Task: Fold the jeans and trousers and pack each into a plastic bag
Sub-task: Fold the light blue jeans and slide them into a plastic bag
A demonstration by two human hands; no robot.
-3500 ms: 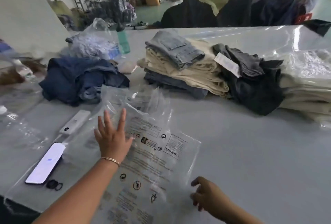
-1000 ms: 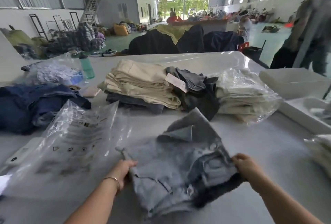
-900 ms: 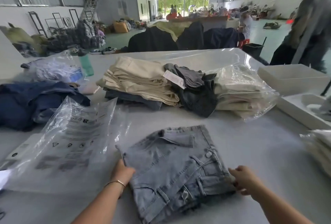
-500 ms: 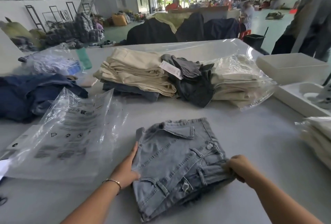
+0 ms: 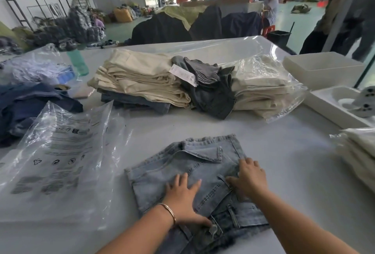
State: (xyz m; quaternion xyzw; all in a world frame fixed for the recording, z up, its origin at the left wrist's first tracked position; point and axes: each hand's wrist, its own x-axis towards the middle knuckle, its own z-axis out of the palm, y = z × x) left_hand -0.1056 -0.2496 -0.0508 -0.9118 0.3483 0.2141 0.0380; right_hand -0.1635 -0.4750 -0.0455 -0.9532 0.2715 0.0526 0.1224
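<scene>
Nearest us the folded light-blue jeans (image 5: pixel 194 180) lie flat on the grey table (image 5: pixel 284 162), our left hand (image 5: pixel 182 199) and right hand (image 5: pixel 250 176) both spread flat, pressing the denim and gripping nothing. We judge it soft, fairly heavy, floppy cloth, best lifted by both side edges with a palm beneath. Just left, the clear plastic bag (image 5: pixel 60 152) looks slippery and thin, its warning print too blurred to read, as is the white tag (image 5: pixel 183 75) on the far pile.
</scene>
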